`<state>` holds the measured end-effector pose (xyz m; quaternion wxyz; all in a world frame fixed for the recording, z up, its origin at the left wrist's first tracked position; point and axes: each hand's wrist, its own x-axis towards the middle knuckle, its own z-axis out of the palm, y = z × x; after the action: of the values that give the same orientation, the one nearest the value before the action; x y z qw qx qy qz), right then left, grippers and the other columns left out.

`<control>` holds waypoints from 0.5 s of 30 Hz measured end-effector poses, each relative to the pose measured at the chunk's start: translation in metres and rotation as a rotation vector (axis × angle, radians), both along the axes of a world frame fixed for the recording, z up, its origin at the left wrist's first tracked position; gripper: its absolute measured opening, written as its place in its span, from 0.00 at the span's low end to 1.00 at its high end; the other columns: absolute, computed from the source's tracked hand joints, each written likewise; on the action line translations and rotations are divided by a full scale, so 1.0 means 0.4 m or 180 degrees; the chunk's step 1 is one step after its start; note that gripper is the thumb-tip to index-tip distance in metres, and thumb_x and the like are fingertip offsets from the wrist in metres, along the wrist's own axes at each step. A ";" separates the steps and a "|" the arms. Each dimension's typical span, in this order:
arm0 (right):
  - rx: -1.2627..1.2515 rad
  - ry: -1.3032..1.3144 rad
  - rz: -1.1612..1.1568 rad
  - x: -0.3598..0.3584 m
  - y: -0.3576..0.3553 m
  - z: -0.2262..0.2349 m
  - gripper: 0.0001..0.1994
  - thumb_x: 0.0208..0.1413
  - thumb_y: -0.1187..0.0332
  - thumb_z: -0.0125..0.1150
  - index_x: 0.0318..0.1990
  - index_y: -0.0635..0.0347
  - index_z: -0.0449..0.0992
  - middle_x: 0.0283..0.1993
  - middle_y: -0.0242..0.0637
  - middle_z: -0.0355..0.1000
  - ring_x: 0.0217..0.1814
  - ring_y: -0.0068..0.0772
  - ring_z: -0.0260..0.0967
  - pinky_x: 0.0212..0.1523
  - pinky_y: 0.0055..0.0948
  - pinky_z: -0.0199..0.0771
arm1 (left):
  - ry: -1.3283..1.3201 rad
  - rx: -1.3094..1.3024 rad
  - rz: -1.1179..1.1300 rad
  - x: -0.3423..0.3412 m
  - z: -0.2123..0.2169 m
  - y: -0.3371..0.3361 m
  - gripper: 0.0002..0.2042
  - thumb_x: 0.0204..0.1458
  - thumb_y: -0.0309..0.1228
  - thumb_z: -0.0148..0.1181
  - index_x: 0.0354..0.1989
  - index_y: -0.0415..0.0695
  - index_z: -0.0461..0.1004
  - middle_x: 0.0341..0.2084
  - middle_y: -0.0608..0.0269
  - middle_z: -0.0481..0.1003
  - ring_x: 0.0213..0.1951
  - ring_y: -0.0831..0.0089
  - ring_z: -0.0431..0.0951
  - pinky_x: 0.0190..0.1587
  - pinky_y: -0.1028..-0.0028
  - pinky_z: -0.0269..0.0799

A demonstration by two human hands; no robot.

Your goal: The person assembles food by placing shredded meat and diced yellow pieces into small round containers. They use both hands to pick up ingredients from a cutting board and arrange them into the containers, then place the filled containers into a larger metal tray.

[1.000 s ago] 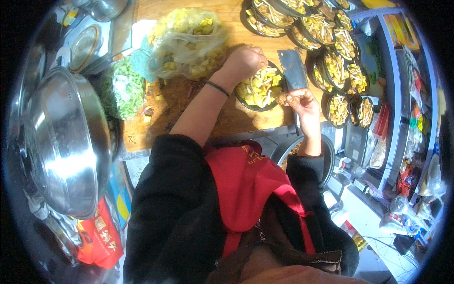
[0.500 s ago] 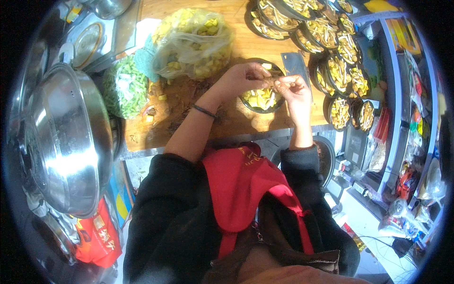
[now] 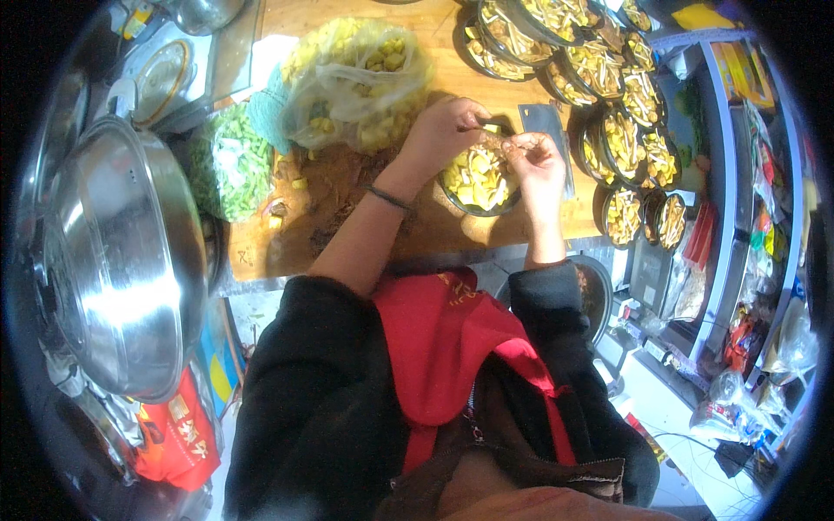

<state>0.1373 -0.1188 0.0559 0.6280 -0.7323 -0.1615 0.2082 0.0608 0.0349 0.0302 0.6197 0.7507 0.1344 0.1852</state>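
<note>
Hands — left hand [image 3: 441, 132]; right hand [image 3: 536, 161] — curled over bowl [image 3: 476, 181].

This looks like a working food-prep kitchen, perhaps a small eatery. A long wooden counter [image 3: 434, 230] carries rows of black bowls [image 3: 621, 122] filled alike with chopped food, a cleaver [image 3: 547, 130] and a bulging bag of yellow pieces [image 3: 356, 78]. Big steel basins [image 3: 122, 252] stand at one side, stocked shelves [image 3: 738, 174] at the other.
</note>
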 end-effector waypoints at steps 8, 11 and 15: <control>-0.0548 -0.0676 -0.0339 0.030 0.038 -0.053 0.05 0.47 0.76 0.62 0.32 0.62 0.74 0.27 0.29 0.73 0.27 0.14 0.65 0.32 0.16 0.67 | 0.0055 0.0998 0.0608 0.042 -0.012 -0.024 0.09 0.42 0.26 0.60 0.35 0.46 0.75 0.28 0.60 0.71 0.33 0.64 0.75 0.37 0.70 0.72; -0.0790 -0.1041 -0.0377 0.035 0.039 -0.058 0.05 0.46 0.76 0.62 0.33 0.61 0.75 0.26 0.31 0.73 0.26 0.15 0.65 0.31 0.17 0.67 | -0.0003 0.1104 0.0589 0.047 -0.027 -0.021 0.07 0.43 0.26 0.60 0.32 0.46 0.75 0.28 0.60 0.71 0.34 0.63 0.74 0.36 0.69 0.71; -0.1148 -0.1156 -0.0379 0.042 0.037 -0.059 0.05 0.47 0.74 0.62 0.33 0.62 0.76 0.29 0.36 0.74 0.28 0.23 0.69 0.33 0.22 0.69 | -0.0062 0.1288 0.0666 0.043 -0.039 -0.020 0.04 0.44 0.30 0.57 0.28 0.46 0.74 0.28 0.59 0.72 0.33 0.59 0.74 0.34 0.64 0.71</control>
<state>0.1542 -0.1038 0.0322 0.4591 -0.8660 -0.1885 0.0614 0.0780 0.0270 0.0144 0.4352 0.8399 0.1656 0.2790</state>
